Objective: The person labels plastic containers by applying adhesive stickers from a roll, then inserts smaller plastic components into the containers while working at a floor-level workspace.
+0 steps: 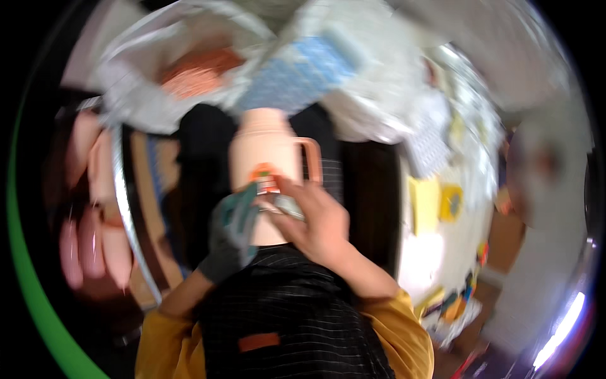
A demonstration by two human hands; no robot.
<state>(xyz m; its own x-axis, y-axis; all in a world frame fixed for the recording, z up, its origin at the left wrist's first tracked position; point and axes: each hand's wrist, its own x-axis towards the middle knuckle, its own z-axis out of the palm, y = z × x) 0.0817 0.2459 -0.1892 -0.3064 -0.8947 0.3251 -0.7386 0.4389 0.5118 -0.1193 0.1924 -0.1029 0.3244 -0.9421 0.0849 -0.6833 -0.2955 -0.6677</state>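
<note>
"Fingers of the left hand, inside a grey-green glove, lie close together at the orange-and-white label. And the right one?"

"Bare right hand has its thumb and forefinger bent near each other, beside the same label. From where I stand it is too blurred; whether either hand pinches something, I cannot tell."

"Where does the pink jug rest?"

"On the lap, between the two thighs, with its neck toward the knees and its lower end near the dark apron. I suppose the thighs keep it from rolling."

"And why is the handle to the right?"

"Probably so that the label side faces up, free for both hands."

"What is on the tabletop?"

"Near its left edge lies a yellow sheet, within reach of the right arm, I think for convenience."
</note>
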